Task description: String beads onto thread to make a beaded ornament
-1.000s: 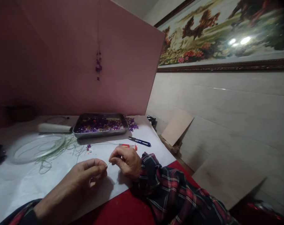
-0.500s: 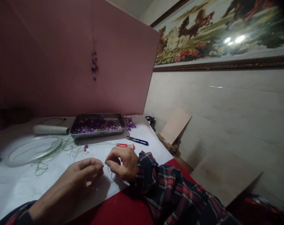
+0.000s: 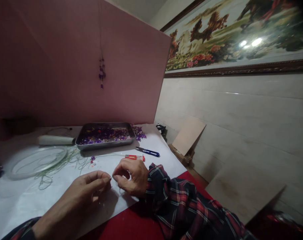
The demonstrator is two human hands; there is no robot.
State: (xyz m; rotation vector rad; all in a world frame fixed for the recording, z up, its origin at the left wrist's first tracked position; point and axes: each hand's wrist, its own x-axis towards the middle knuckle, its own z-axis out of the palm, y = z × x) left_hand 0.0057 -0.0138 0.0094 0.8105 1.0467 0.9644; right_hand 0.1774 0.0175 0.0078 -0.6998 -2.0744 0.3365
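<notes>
My left hand [image 3: 91, 188] is closed in a pinch above the white sheet [image 3: 23, 206], its thumb and forefinger around something too small to name. Close beside it, fingertips almost meeting, my right hand [image 3: 131, 176] pinches too. A thin pale thread seems to hang below the right fingers, but it is too faint to be sure. Just beyond the right hand lies a red lighter [image 3: 135, 157]. Blue-handled thread snips [image 3: 148, 152] rest behind it. A few purple and red beads [image 3: 92, 160] sit on the sheet beyond my left hand.
A metal tray [image 3: 105, 144] of purple beads stands at the back, with loose beads [image 3: 140, 134] at its right. Leftward are tangled green cord [image 3: 71, 160], a clear ring-shaped coil [image 3: 16, 173] and a white roll [image 3: 56, 140]. A purple bead strand [image 3: 101, 75] hangs against the pink panel [image 3: 131, 80].
The view has shifted slightly, so the things on the table appear a little lower and farther right. Both hands keep their pinches, fingertips close together.
</notes>
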